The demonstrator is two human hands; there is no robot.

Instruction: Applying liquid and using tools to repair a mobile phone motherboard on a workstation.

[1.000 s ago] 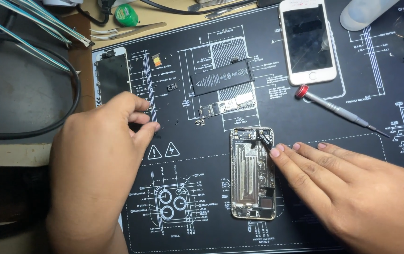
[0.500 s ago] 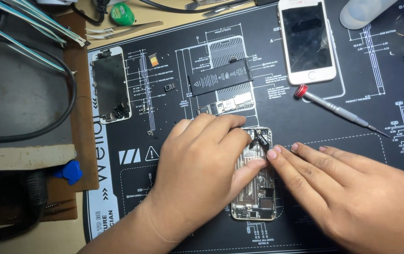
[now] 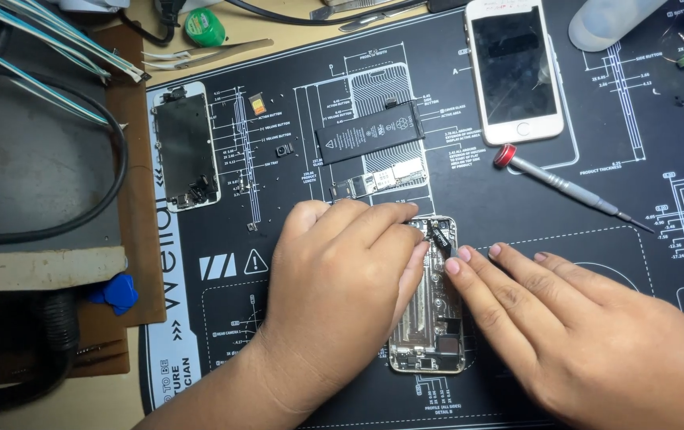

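Note:
An opened phone housing (image 3: 434, 334) with bare metal insides lies on a black printed work mat (image 3: 517, 215). My left hand (image 3: 342, 287) rests over its left half, fingertips pinched at a small black part near the housing's top edge. My right hand (image 3: 580, 334) lies flat to the right, its fingertips pressing the housing's upper right side. Whether the left fingers hold anything is hidden.
On the mat lie a black battery (image 3: 370, 132), a small logic board (image 3: 375, 181), a detached screen panel (image 3: 187, 147), a white phone (image 3: 514, 68) and a red-capped screwdriver (image 3: 569, 189). Tweezers (image 3: 198, 54), cables and a blue pick (image 3: 119, 291) lie at the left.
My left hand has moved from the mat's left side rightward onto the phone housing. The right hand has stayed in place.

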